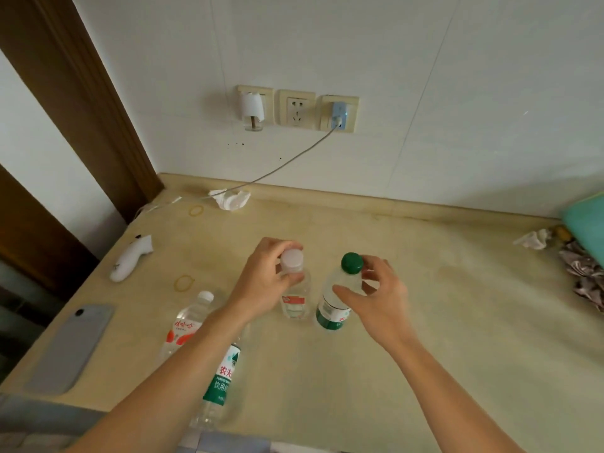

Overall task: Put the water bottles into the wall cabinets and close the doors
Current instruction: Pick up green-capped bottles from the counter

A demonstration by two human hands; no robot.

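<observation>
Several clear water bottles stand on the beige counter. My left hand grips the neck of a white-capped bottle with a red label. My right hand curls round the shoulder of a green-capped bottle with a green label. Nearer me, a white-capped bottle with a red-and-white label and a green-labelled bottle are partly hidden by my left forearm. No wall cabinet is in view.
A grey phone lies at the counter's left edge, with a white handheld device and two rubber bands beyond it. Crumpled tissue and a charger cable lie by the wall sockets. Cloth and a teal object sit far right.
</observation>
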